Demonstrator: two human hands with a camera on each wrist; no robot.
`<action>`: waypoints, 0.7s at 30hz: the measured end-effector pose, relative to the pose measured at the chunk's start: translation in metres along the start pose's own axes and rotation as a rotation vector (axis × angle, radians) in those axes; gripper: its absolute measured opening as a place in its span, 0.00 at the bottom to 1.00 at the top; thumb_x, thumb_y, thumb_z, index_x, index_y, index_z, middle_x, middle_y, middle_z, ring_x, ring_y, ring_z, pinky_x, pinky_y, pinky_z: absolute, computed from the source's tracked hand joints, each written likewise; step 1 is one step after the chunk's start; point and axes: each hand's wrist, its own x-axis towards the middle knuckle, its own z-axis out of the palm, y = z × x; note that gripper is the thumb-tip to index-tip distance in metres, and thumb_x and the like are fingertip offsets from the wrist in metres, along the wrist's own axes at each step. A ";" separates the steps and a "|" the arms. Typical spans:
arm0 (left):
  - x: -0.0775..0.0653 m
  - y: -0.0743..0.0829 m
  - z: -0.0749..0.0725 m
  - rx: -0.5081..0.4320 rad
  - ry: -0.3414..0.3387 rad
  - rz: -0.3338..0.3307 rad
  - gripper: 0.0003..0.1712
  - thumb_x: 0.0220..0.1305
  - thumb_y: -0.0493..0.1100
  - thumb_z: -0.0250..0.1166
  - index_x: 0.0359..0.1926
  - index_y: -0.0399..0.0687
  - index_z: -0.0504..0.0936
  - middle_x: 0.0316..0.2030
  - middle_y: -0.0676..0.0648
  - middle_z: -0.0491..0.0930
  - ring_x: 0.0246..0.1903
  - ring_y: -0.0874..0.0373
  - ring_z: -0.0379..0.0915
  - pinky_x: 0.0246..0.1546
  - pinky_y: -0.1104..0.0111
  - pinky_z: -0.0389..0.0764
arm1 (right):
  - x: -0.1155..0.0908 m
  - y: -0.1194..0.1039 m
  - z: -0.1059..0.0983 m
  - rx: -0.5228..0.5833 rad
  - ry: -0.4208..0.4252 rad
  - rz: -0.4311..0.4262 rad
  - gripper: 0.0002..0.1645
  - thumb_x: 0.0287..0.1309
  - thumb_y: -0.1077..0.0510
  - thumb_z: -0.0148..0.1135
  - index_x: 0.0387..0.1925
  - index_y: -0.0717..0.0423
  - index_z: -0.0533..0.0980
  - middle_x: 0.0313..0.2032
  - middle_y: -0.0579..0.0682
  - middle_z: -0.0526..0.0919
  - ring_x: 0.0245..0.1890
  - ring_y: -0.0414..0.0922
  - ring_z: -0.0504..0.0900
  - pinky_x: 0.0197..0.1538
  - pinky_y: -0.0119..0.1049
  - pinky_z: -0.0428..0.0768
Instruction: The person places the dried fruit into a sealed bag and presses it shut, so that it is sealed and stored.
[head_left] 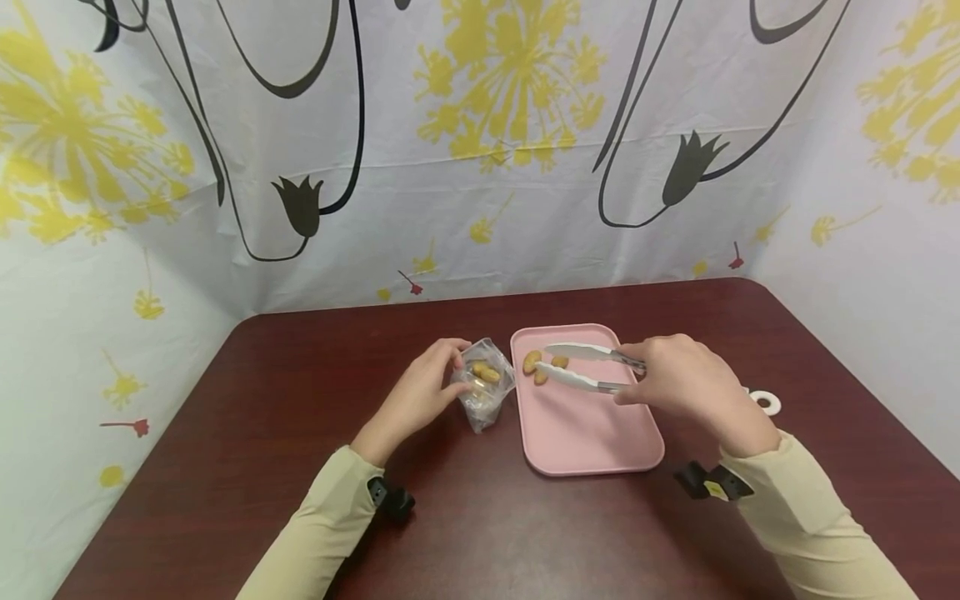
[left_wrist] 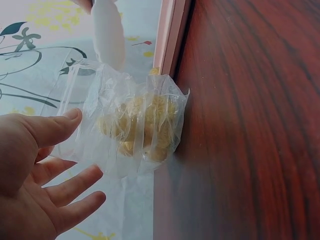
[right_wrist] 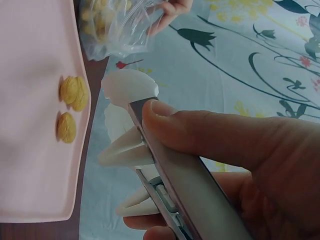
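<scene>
My left hand [head_left: 422, 386] pinches the side of a clear plastic bag [head_left: 482, 410] near its mouth, thumb at the near edge; its other fingers spread apart in the left wrist view. Several tan, lumpy nut-like pieces [left_wrist: 131, 117] fill the lower part of the bag. In my right hand [head_left: 686, 375] is a pair of metal tongs with white tips [head_left: 576, 380], the arms apart. Nothing shows between the tips in the right wrist view [right_wrist: 131, 85]. Below them, the pink tray [head_left: 592, 437] carries 3 similar tan pieces [head_left: 532, 362] by its left side.
The bag stands on the dark red-brown table [head_left: 300, 417], right beside the tray's left rim. A white ring-shaped roll [head_left: 766, 403] lies right of the tray, partly behind the right wrist. A patterned white cloth [head_left: 480, 208] hangs behind the table and along both sides.
</scene>
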 end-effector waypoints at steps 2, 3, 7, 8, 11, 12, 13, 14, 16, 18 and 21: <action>0.000 0.000 0.000 0.000 0.000 0.000 0.18 0.53 0.38 0.72 0.33 0.46 0.68 0.58 0.47 0.75 0.55 0.51 0.72 0.51 0.60 0.75 | 0.001 0.002 0.001 0.000 -0.006 0.010 0.38 0.37 0.44 0.72 0.54 0.54 0.79 0.36 0.52 0.85 0.36 0.51 0.81 0.34 0.50 0.76; 0.000 0.000 0.000 0.000 0.000 -0.001 0.18 0.53 0.38 0.72 0.34 0.46 0.68 0.58 0.47 0.75 0.55 0.51 0.72 0.52 0.60 0.75 | 0.002 0.003 0.002 -0.001 -0.007 0.012 0.38 0.37 0.44 0.72 0.54 0.54 0.79 0.37 0.52 0.85 0.36 0.52 0.81 0.34 0.50 0.76; 0.000 0.001 -0.001 -0.004 -0.004 -0.008 0.18 0.53 0.38 0.72 0.34 0.46 0.68 0.58 0.47 0.75 0.56 0.51 0.72 0.54 0.59 0.74 | 0.005 0.008 0.005 -0.004 -0.011 0.018 0.38 0.37 0.43 0.73 0.53 0.54 0.79 0.37 0.53 0.85 0.38 0.53 0.81 0.35 0.52 0.76; 0.000 0.001 -0.001 -0.005 -0.004 -0.008 0.18 0.53 0.38 0.72 0.34 0.46 0.68 0.58 0.47 0.75 0.56 0.51 0.72 0.54 0.59 0.74 | 0.006 0.009 0.007 -0.007 -0.012 0.019 0.38 0.37 0.43 0.73 0.53 0.54 0.79 0.37 0.53 0.85 0.39 0.54 0.81 0.36 0.52 0.76; 0.000 0.000 -0.001 -0.004 -0.002 -0.009 0.18 0.53 0.38 0.72 0.34 0.46 0.68 0.57 0.47 0.75 0.55 0.51 0.72 0.53 0.60 0.75 | 0.009 0.013 0.009 -0.011 -0.019 0.032 0.37 0.37 0.42 0.73 0.53 0.53 0.80 0.36 0.52 0.85 0.39 0.54 0.81 0.35 0.53 0.76; 0.000 0.000 -0.001 -0.003 0.001 -0.007 0.18 0.54 0.38 0.72 0.34 0.46 0.68 0.57 0.47 0.75 0.55 0.51 0.72 0.53 0.60 0.75 | 0.010 0.014 0.010 -0.012 -0.021 0.035 0.37 0.37 0.42 0.73 0.52 0.52 0.80 0.36 0.52 0.85 0.39 0.55 0.81 0.35 0.53 0.77; 0.001 -0.001 0.000 -0.002 0.003 -0.005 0.18 0.54 0.38 0.72 0.33 0.46 0.67 0.57 0.47 0.75 0.55 0.51 0.72 0.52 0.60 0.75 | 0.011 0.015 0.011 -0.012 -0.025 0.038 0.37 0.37 0.42 0.73 0.52 0.52 0.80 0.35 0.52 0.85 0.39 0.55 0.81 0.35 0.53 0.76; 0.000 -0.001 0.000 0.000 0.006 -0.002 0.18 0.54 0.38 0.72 0.33 0.46 0.67 0.57 0.47 0.75 0.55 0.51 0.73 0.51 0.60 0.75 | 0.012 0.016 0.012 -0.013 -0.030 0.042 0.36 0.37 0.42 0.73 0.52 0.52 0.80 0.35 0.51 0.85 0.38 0.54 0.80 0.35 0.52 0.76; 0.001 -0.001 -0.001 0.004 0.011 0.004 0.18 0.54 0.38 0.71 0.33 0.46 0.67 0.57 0.47 0.75 0.53 0.52 0.73 0.49 0.60 0.75 | 0.013 0.018 0.013 -0.010 -0.034 0.044 0.35 0.38 0.43 0.73 0.51 0.51 0.81 0.33 0.51 0.84 0.37 0.54 0.80 0.34 0.52 0.76; 0.001 -0.001 -0.001 0.006 0.014 0.007 0.18 0.54 0.38 0.71 0.33 0.45 0.67 0.57 0.47 0.75 0.52 0.52 0.73 0.47 0.61 0.75 | 0.014 0.019 0.014 -0.011 -0.039 0.043 0.34 0.38 0.43 0.73 0.50 0.51 0.81 0.32 0.50 0.84 0.36 0.53 0.80 0.33 0.51 0.76; 0.001 0.000 -0.001 0.008 0.016 0.005 0.17 0.54 0.38 0.71 0.33 0.45 0.67 0.57 0.47 0.75 0.52 0.52 0.73 0.46 0.61 0.75 | 0.016 0.021 0.016 -0.014 -0.045 0.046 0.34 0.38 0.43 0.74 0.50 0.52 0.81 0.32 0.50 0.83 0.36 0.53 0.79 0.33 0.51 0.76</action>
